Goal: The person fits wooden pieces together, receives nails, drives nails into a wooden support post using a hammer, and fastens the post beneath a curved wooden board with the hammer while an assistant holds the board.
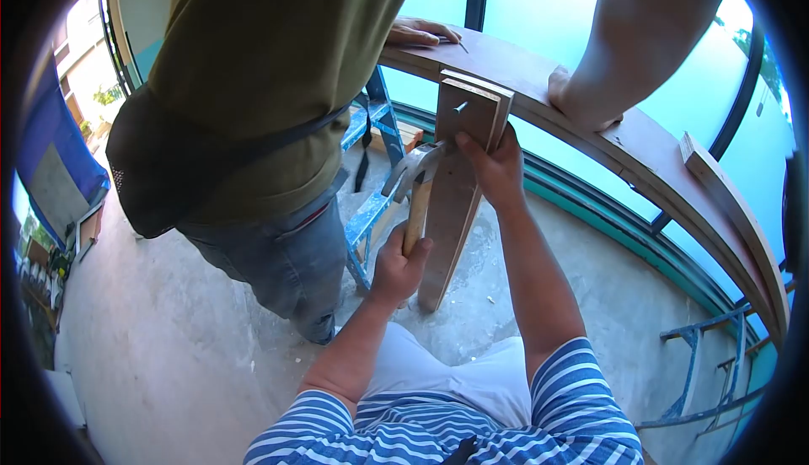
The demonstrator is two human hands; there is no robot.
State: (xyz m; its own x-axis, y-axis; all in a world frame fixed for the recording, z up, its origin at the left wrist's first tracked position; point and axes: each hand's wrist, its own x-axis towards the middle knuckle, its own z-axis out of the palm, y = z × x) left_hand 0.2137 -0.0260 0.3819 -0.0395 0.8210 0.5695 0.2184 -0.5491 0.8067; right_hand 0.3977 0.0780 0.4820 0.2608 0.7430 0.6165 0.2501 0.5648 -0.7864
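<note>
My left hand [399,268] is closed around the wooden handle of a claw hammer [418,199]. Its metal head is up beside the left edge of a long plywood board [449,229]. My right hand [499,172] grips the board's right edge near the top, thumb on the front face. From that face, above my thumb, a nail [460,107] sticks out. Two layers show at the board's top end, which leans against a long curved wooden piece [506,69].
A co-worker in an olive shirt [261,60] stands close on the left, both hands on the curved piece. Behind them is a blue stepladder [367,216]; another ladder [691,372] is at the right. A short wood strip [729,191] rests on the curve before glass panels [548,1].
</note>
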